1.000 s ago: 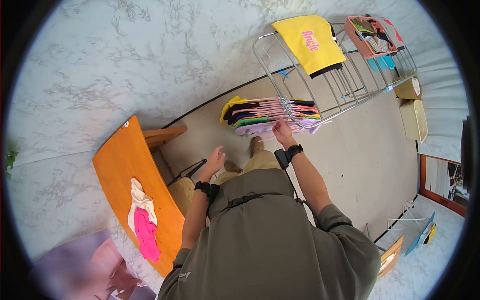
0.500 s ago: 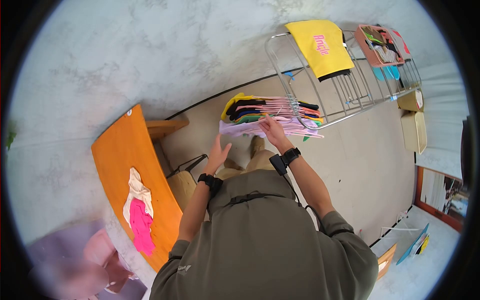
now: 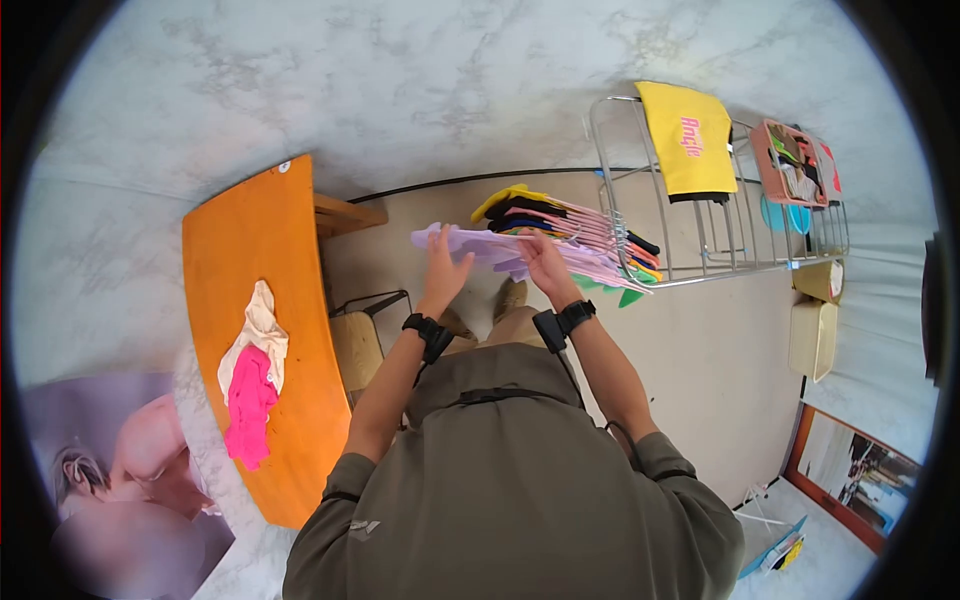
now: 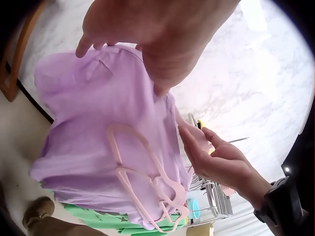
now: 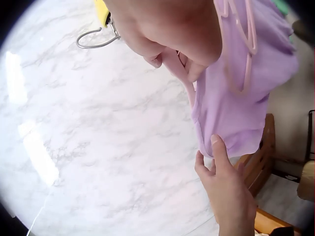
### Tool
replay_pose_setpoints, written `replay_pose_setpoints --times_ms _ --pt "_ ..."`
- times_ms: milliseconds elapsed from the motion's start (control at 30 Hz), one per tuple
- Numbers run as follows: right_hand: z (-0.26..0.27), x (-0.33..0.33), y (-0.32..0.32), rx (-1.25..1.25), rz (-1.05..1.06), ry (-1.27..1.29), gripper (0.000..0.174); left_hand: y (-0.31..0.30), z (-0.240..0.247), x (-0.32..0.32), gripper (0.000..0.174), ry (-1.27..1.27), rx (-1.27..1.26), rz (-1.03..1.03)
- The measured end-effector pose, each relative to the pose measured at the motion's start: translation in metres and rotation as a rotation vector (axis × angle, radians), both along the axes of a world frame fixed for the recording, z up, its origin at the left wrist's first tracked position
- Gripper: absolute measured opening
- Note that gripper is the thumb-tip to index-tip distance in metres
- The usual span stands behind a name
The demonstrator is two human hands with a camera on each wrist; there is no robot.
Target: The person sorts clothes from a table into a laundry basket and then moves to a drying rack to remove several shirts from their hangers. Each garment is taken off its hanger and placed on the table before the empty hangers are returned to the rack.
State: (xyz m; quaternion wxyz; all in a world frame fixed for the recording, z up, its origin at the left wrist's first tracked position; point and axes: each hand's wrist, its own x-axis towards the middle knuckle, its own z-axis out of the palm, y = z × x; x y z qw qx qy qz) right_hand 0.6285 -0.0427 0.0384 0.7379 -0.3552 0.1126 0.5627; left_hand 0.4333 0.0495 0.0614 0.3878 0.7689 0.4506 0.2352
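A lavender shirt (image 3: 478, 243) hangs on a pink hanger (image 5: 178, 68) at the front of a row of clothes (image 3: 575, 220) on pink hangers. The right hand (image 3: 546, 267) grips that hanger near its neck, thumb and fingers around the pink plastic, beside the shirt's collar. At the shirt's far left shoulder, the left hand (image 3: 443, 273) pinches the fabric; its thumb (image 5: 218, 147) lies on the near side. More pink hangers (image 4: 129, 187) overlap the shirt's front in the left wrist view, and a green garment (image 4: 98, 219) shows below it.
A metal drying rack (image 3: 665, 225) stands at the right with a yellow cloth (image 3: 690, 140) and a pink basket (image 3: 795, 165) of clothes. At the left, a wooden table (image 3: 215, 220) bears cream (image 3: 262, 318) and bright pink garments (image 3: 250, 405). Beige bins (image 3: 813, 340) stand far right.
The left hand has risen to the lavender shirt and taken its shoulder. The right hand has taken hold of the hanger, and the shirt has swung out leftward from the row. The head view has turned.
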Motion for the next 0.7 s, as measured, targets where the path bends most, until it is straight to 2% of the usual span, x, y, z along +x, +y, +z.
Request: replay_pose_setpoints --times_ms 100,200,300,367,467,700 --pt "-0.008 -0.006 0.007 -0.011 0.005 -0.039 0.015 -0.002 -0.007 -0.009 0.071 -0.042 -0.064 -0.092" --pt "-0.003 -0.024 0.017 -0.044 -0.004 -0.010 0.019 -0.007 -0.001 -0.015 0.075 -0.022 -0.067 -0.037" --pt "0.010 -0.044 0.023 -0.018 0.017 -0.002 0.015 -0.006 0.007 -0.018 0.081 0.019 -0.023 0.075" --pt "0.017 -0.052 0.029 0.005 0.043 -0.001 0.013 -0.002 0.010 -0.020 0.085 0.168 0.065 0.199" --pt "0.022 -0.060 0.032 0.017 0.109 0.012 0.014 0.005 0.008 -0.027 0.087 0.159 0.169 0.247" --pt "0.036 -0.079 0.049 0.048 0.172 0.010 0.014 0.016 0.009 -0.040 0.084 0.199 0.229 0.347"
